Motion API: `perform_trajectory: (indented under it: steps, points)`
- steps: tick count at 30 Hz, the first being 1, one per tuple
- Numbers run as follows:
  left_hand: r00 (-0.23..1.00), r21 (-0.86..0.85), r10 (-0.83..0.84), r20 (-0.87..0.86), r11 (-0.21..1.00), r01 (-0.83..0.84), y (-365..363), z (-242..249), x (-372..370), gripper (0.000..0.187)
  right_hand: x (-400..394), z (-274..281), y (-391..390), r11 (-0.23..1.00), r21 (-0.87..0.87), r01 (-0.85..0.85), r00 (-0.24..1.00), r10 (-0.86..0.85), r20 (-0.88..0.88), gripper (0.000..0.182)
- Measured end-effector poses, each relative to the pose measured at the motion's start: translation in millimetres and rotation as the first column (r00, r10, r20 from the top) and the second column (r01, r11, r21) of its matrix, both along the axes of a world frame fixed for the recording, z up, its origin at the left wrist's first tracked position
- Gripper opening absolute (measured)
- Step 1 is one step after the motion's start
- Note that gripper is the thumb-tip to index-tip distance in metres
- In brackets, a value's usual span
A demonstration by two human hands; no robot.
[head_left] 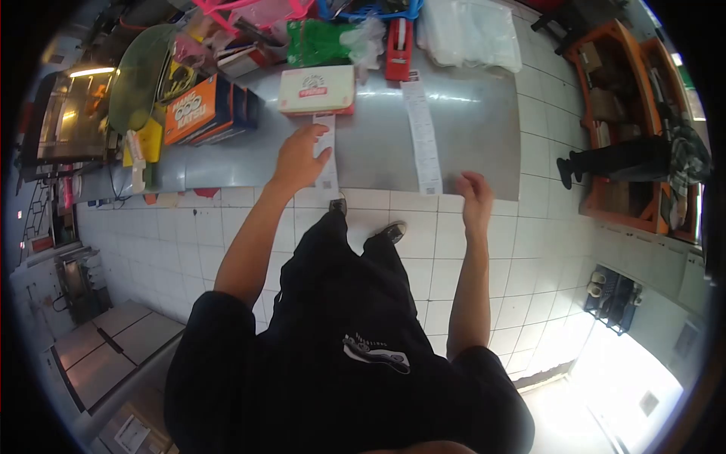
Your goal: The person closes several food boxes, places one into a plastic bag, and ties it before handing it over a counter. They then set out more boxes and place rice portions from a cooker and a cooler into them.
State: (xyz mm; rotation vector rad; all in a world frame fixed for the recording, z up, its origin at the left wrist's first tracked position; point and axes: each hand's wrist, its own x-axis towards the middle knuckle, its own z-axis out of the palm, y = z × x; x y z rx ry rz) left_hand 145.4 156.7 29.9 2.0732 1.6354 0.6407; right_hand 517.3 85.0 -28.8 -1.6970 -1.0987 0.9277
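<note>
My left hand (304, 157) rests over a long white receipt (327, 172) that hangs slightly past the table's front edge; its fingers are apart and touch or hover over the paper. The receipt's top end lies against a cream and red box (317, 88). A second long receipt (422, 138) lies to the right, its upper end by a red tape dispenser (398, 50). My right hand (475, 195) is just off the front edge, right of that second receipt, with its fingers curled; whether it holds anything is too small to tell.
Orange and blue boxes (198, 111) stand left on the metal table (484, 129). Green and clear plastic bags (321, 43), a stack of clear bags (469, 34) and baskets line the back. An orange shelf (597, 98) stands right, with a person's dark-clad legs (616, 160) beside it.
</note>
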Motion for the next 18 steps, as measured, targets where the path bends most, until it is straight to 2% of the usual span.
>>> perform_trajectory:
  steps: [1,3,5,7,8,9,10,11,13,14,15,16,17,18]
  points:
    - [1.000,0.009,-0.008,0.009,1.000,0.008,5,6,3,0.037,1,3,19,0.994,0.065,-0.093,0.994,0.089,0.061,0.018]
    - [0.995,-0.029,0.009,0.101,1.000,-0.006,-4,11,12,0.038,5,12,66,0.980,0.098,-0.176,0.956,0.146,0.255,0.018]
    - [0.991,-0.069,0.009,0.137,0.998,0.001,-17,2,23,0.036,14,19,122,0.961,0.146,-0.236,0.923,0.175,0.342,0.016]
    - [0.985,-0.116,0.002,0.170,0.993,0.018,-30,-12,33,0.035,32,18,182,0.940,0.073,-0.333,0.738,0.212,0.641,0.014]
    - [0.961,-0.161,0.036,0.274,0.987,0.009,-34,-21,41,0.033,38,15,208,0.943,0.069,-0.326,0.731,0.205,0.651,0.014]
    - [0.924,-0.205,0.073,0.374,0.979,0.006,-34,-25,51,0.031,44,11,233,0.946,0.061,-0.319,0.667,0.178,0.723,0.014]
    - [0.919,-0.197,0.062,0.389,0.980,0.017,-26,-24,60,0.031,49,12,257,0.949,0.058,-0.310,0.597,0.147,0.789,0.015]
    - [0.910,-0.215,0.060,0.409,0.976,0.033,-19,-22,70,0.031,53,10,277,0.951,0.058,-0.303,0.588,0.139,0.797,0.015]
    - [0.897,-0.232,0.035,0.440,0.970,0.076,-1,-19,83,0.031,58,9,306,0.919,-0.031,-0.393,0.389,0.197,0.900,0.022]
    - [0.884,-0.248,0.040,0.466,0.965,0.087,13,-18,90,0.030,59,9,320,0.926,-0.028,-0.377,0.378,0.181,0.908,0.022]
    - [0.870,-0.276,0.049,0.490,0.956,0.101,22,-18,97,0.030,60,0,327,0.924,0.087,-0.372,0.635,0.185,0.750,0.025]
    - [0.863,-0.271,0.031,0.504,0.955,0.124,33,-19,105,0.030,58,2,335,0.922,0.204,-0.330,0.832,0.182,0.523,0.028]
    - [0.857,-0.259,0.022,0.515,0.957,0.131,47,-20,112,0.030,55,2,341,0.926,0.208,-0.314,0.828,0.161,0.536,0.028]
    - [0.853,-0.249,0.009,0.522,0.958,0.142,60,-21,119,0.031,46,5,337,0.902,0.341,-0.264,0.899,0.102,0.427,0.031]
